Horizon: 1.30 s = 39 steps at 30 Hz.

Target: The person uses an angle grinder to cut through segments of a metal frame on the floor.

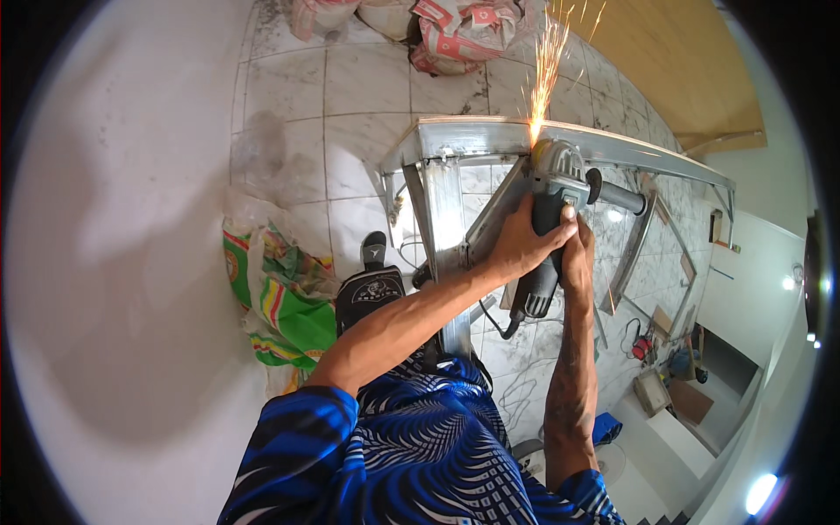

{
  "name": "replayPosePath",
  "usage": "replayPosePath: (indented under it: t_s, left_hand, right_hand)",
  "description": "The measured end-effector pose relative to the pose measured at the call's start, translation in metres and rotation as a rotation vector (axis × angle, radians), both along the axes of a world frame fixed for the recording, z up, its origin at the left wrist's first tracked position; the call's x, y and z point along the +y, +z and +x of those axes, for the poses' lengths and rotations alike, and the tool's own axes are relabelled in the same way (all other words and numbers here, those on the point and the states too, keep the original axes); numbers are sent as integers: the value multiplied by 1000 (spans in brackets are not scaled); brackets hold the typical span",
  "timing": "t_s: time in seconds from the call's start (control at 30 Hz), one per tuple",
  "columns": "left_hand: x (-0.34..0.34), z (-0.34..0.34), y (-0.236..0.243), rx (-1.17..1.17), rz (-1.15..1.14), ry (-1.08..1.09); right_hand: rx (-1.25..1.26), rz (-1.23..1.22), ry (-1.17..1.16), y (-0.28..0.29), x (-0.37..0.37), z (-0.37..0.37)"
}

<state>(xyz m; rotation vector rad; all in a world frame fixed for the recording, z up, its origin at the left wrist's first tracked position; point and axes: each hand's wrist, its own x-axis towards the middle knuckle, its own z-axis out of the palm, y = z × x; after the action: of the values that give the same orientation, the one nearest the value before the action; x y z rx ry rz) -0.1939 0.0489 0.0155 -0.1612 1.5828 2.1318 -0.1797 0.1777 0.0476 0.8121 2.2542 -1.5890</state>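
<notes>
Both my hands are wrapped round the dark body of an angle grinder (549, 210). My left hand (531, 236) grips its left side, the thumb laid across the top. From the right, my right hand (576, 249) holds the same body, its thumb meeting the left one. The grinder's side handle (623, 198) sticks out to the right, held by neither hand. Its head touches the near side of a metal frame's long top bar (477, 140), and orange sparks (546, 66) spray up and away from there. The disc itself is mostly hidden by guard and glare.
Below the bar stands a bright metal leg (446, 219). A power cord (500, 328) hangs from the grinder. Green and white sacks (284, 289) lie at left, red and white sacks (464, 33) at the far side. Red ear-muffs (642, 347) and wooden pieces lie on the right-hand tiled floor.
</notes>
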Motion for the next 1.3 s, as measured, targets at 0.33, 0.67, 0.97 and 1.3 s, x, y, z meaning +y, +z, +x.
replayPosePath:
  t_s: [0.33,0.67,0.97,1.3]
  left_hand:
    - [-2,-2,1,-7,11,-13]
    - [-2,-2,-3,-29,32,-28]
    - [-6,-9,4,-73,-15,-143]
    - [-13,13,52,64,-130,-643]
  right_hand:
    - [-15,-30,-52,0,-3,0]
    - [10,-32,-111,6,-16,-1]
    - [-49,-91,-217,15,-23,-3]
    - [162,-482,-620,-3,8,92]
